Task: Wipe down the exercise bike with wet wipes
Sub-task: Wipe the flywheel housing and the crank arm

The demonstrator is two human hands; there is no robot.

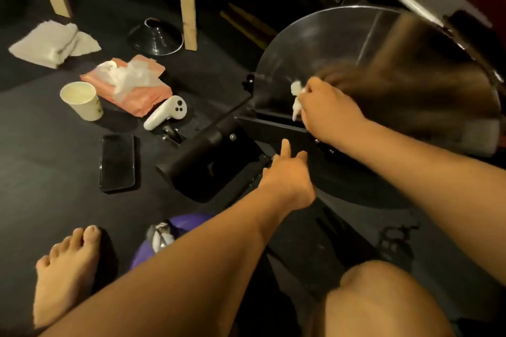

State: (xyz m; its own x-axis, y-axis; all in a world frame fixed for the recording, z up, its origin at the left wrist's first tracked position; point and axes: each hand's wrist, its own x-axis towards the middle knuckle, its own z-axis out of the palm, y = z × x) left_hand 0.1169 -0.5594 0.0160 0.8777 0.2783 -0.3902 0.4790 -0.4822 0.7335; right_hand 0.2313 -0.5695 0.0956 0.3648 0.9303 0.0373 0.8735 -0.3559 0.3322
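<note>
The exercise bike's shiny metal flywheel [342, 44] fills the upper right, with its black frame and base bar [208, 145] below. My right hand [328, 112] is closed on a crumpled white wet wipe [297, 98] and presses it against the flywheel's lower left edge. My left hand [287, 175] rests on the black frame beside the base bar, fingers apart, holding nothing. An open orange pack of wet wipes [131, 85] lies on the floor to the left, with a wipe sticking out of its top.
On the dark floor mat lie a black phone [117, 163], a white controller [165, 112], a paper cup [82, 100], a folded white towel [53, 42] and a black cone [154, 38]. Wooden legs [189, 5] stand behind. My bare foot [65, 273] and a purple ball [178, 230] are near me.
</note>
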